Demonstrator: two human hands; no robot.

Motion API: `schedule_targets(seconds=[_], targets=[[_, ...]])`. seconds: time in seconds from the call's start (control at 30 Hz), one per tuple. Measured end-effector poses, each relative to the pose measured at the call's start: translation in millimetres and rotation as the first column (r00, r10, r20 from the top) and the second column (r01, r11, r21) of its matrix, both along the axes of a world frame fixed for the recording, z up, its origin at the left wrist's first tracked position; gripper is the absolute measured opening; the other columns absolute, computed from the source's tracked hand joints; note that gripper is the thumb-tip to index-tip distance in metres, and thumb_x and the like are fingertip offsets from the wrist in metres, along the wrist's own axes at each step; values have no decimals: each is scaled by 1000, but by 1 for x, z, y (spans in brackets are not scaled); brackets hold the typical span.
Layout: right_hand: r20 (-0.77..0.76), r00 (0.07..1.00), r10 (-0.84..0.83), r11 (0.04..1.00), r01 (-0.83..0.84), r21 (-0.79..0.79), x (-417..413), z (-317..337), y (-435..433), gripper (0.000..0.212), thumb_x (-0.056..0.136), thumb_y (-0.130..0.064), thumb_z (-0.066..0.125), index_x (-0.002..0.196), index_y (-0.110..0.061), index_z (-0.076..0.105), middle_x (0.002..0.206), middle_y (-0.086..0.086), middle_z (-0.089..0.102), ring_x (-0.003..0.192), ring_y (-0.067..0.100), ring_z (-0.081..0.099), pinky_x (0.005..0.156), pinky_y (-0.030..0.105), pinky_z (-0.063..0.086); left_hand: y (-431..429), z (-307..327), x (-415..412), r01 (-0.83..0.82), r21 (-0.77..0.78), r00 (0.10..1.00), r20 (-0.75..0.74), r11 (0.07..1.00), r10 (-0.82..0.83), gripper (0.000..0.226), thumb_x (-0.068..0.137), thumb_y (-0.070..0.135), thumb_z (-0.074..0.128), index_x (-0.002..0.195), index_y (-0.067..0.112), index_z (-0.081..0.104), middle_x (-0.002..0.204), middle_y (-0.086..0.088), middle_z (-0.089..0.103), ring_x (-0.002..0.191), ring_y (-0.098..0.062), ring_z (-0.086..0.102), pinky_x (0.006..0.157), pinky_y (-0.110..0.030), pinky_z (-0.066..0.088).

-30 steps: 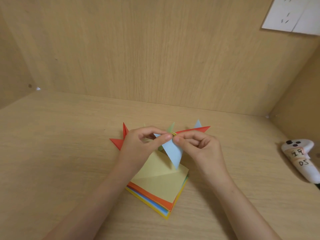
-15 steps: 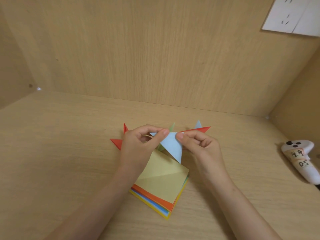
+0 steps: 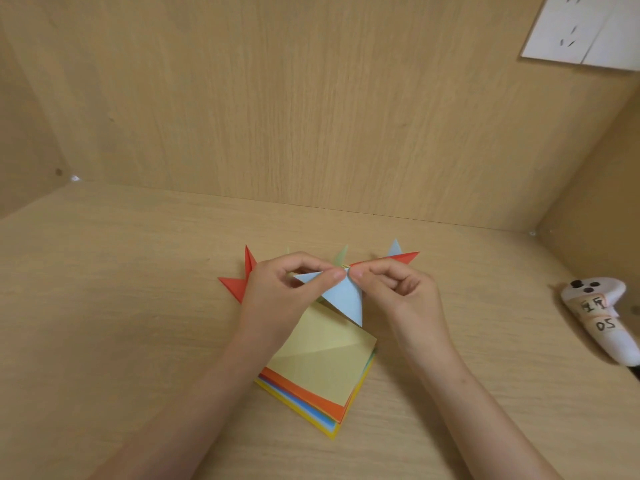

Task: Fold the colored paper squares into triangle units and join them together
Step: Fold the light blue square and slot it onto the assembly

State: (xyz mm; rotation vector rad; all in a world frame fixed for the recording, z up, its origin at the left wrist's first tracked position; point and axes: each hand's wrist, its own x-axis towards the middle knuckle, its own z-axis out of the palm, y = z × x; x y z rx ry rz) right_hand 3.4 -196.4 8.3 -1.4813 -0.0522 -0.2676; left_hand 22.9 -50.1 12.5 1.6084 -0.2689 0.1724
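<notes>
A person's left hand [image 3: 280, 296] and right hand [image 3: 401, 296] held a blue triangle unit [image 3: 346, 299] just above a stack of colored paper squares [image 3: 322, 372] on the wooden surface [image 3: 121, 323]. The left hand's fingers [image 3: 322, 278] pinched its upper edge to steady it. Those of the right pinched the corner where it met the joined star of red, green and blue points [image 3: 398, 259], apparently to seat it there. The stack lay beneath the hands, handy for further units. A white controller [image 3: 602, 317] lay well apart at right.
</notes>
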Motion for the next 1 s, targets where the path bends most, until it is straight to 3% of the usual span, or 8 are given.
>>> schedule_targets(seconds=[0.17, 0.37, 0.5, 0.57, 0.63, 0.77, 0.9, 1.0], targets=[[-60, 998, 10, 999, -8, 44, 0, -1, 0, 10, 81, -9, 68, 85, 0, 69, 71, 6, 73, 66, 12, 66, 62, 19, 49, 0, -2, 3, -34, -73, 999, -19, 997, 33, 11, 77, 9, 73, 68, 15, 69, 67, 11, 68, 69, 3, 61, 61, -10, 45], [-33, 999, 12, 1000, -12, -9, 0, -2, -1, 7, 81, -5, 68, 83, 2, 70, 75, 12, 73, 67, 12, 65, 63, 17, 48, 1, -2, 4, 22, 1, 1000, 10, 1000, -22, 10, 79, 10, 71, 76, 20, 72, 73, 13, 70, 76, 0, 63, 70, -11, 46], [-15, 998, 55, 994, -56, -92, -1, -3, 2, 5, 80, -6, 70, 78, -2, 69, 71, 19, 65, 69, 17, 53, 59, 17, 39, 0, -2, 2, 22, 57, 998, 55, 998, -25, 12, 79, 11, 72, 73, 22, 73, 78, 7, 73, 84, -17, 65, 76, -34, 49], [-13, 998, 58, 994, -59, -96, -2, -3, 2, 6, 80, -7, 71, 76, -4, 69, 71, 18, 64, 68, 18, 50, 56, 19, 37, 0, -3, 3, 2, 48, 998, 62, 999, -5, 15, 78, 11, 72, 70, 24, 72, 76, 7, 72, 81, -16, 65, 75, -38, 48], [-12, 997, 73, 992, -74, -100, -2, -2, 3, 7, 81, -10, 71, 77, -4, 70, 68, 16, 64, 65, 17, 49, 56, 21, 36, 0, -4, 2, -18, 35, 998, 66, 999, 16, 16, 79, 11, 72, 70, 23, 72, 73, 10, 71, 71, -5, 61, 69, -28, 44], [-25, 995, 101, 988, -103, -117, -1, -3, 2, 9, 83, -8, 68, 76, -2, 68, 48, -10, 58, 45, -2, 47, 48, 10, 35, -3, -2, -1, -83, 22, 994, 73, 996, 81, 17, 78, 11, 72, 67, 24, 70, 64, 20, 66, 55, 8, 50, 57, -8, 34], [-36, 995, 95, 972, -101, -214, -2, -3, 4, 12, 82, -12, 70, 70, -12, 68, 65, 4, 70, 59, 6, 59, 59, 15, 44, 2, -3, 7, -199, -102, 980, 2, 975, 200, 8, 78, 16, 73, 71, 20, 72, 68, 14, 68, 54, 5, 51, 56, -9, 38], [-44, 994, 95, 966, -103, -237, -2, -3, 3, 10, 82, -14, 70, 72, -12, 69, 76, 10, 74, 69, 13, 66, 68, 20, 49, 4, -5, 8, -226, -93, 974, -22, 970, 225, 6, 78, 20, 73, 73, 22, 72, 74, 10, 70, 58, -1, 50, 58, -12, 40]])
